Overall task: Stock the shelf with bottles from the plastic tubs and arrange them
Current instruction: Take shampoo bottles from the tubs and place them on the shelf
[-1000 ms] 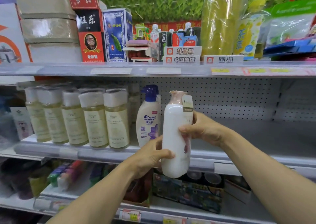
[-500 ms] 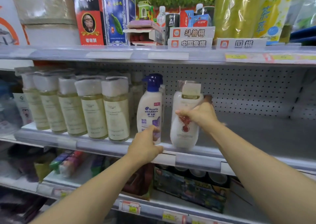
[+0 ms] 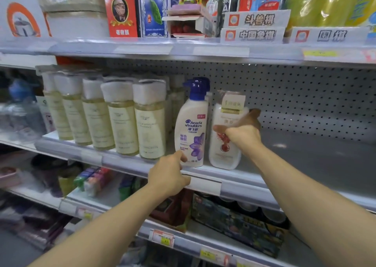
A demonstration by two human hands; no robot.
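A white pump bottle with a red motif [image 3: 221, 154] stands upright on the grey middle shelf [image 3: 305, 161], right beside a white Head & Shoulders bottle with a blue pump [image 3: 192, 128]. My right hand [image 3: 242, 132] grips the white bottle around its upper body, thumb across the front. My left hand [image 3: 168, 177] sits lower, at the shelf's front rail, with fingers loosely curled and holding nothing. Its thumb touches the lower left of the Head & Shoulders bottle. No plastic tub is in view.
A row of several pale yellow bottles with wrapped caps [image 3: 149, 124] fills the shelf's left part. To the right of the white bottle the shelf board is bare up to the pegboard back wall [image 3: 295, 95]. Boxed goods stand on the shelf above [image 3: 254, 32] and packs below [image 3: 234, 224].
A second ago both hands held the white bottle in front of the shelf. It now stands on the shelf, gripped by my right hand; my left hand let go and dropped to the rail.
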